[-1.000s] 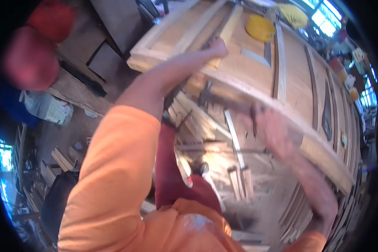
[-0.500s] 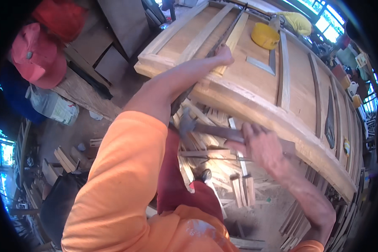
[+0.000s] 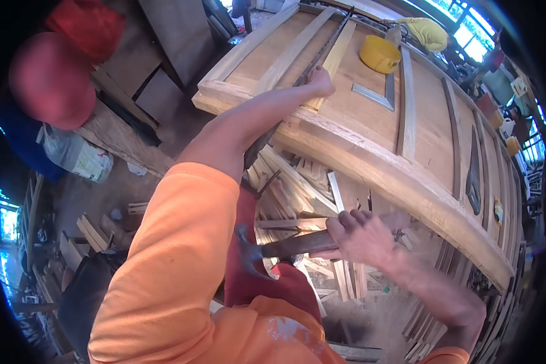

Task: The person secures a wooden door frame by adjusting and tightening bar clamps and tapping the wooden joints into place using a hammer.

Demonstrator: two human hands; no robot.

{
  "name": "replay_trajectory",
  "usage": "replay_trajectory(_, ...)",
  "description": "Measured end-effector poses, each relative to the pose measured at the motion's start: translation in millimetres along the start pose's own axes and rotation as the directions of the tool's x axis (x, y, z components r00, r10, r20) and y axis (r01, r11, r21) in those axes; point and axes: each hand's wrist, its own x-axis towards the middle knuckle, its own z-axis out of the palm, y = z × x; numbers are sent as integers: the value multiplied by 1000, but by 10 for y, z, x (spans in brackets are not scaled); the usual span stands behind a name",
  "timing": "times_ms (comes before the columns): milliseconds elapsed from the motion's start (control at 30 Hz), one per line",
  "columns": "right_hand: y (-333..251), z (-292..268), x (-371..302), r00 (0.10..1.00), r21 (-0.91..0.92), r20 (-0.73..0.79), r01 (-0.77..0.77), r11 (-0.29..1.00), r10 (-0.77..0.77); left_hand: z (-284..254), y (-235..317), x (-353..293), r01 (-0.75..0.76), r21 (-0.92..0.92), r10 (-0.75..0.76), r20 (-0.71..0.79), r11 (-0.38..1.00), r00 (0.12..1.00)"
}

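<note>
My right hand (image 3: 361, 239) is wrapped round the handle of a claw hammer (image 3: 291, 246), held in the air below the near edge of a large wooden panel frame (image 3: 370, 148). The hammer's metal head points left, over my leg. My left hand (image 3: 320, 82) is closed on a pale wooden slat (image 3: 340, 51) lying across the panel; its fingertips are partly hidden. Beside that slat runs a long dark metal bar (image 3: 324, 48), which passes under my left forearm near the frame's edge.
On the panel are a yellow round container (image 3: 380, 53), a metal try square (image 3: 375, 96) and a dark handsaw (image 3: 473, 176). Wood offcuts (image 3: 285, 200) litter the floor below. To the left are a red cap (image 3: 51, 82) and a plastic jug (image 3: 79, 155).
My right hand has brought the hammer down and to the left, away from the panel's edge. My left hand stays on the slat, almost unmoved.
</note>
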Motion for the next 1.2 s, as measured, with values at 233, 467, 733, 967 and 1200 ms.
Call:
replay_trajectory(233,506,-88,143,856,-217,-208,-513,831,474,-13,38,-58,-50,49,48,27,998,998)
replay_trajectory(467,526,64,112,996,-485,-70,19,874,-61,-22,12,-66,9,53,-7,-41,999,999)
replay_trajectory(733,52,74,70,970,17,-110,-215,976,216,-16,-14,28,-45,40,48,-83,998,995)
replay_trajectory(967,688,69,218,904,-294,-236,-417,860,357,105,-22,3,-28,61,34,-95,998,995)
replay_trajectory(1200,83,115,16,973,36,-214,98,995,-88,24,-46,63,-50,5,50,-38,999,998)
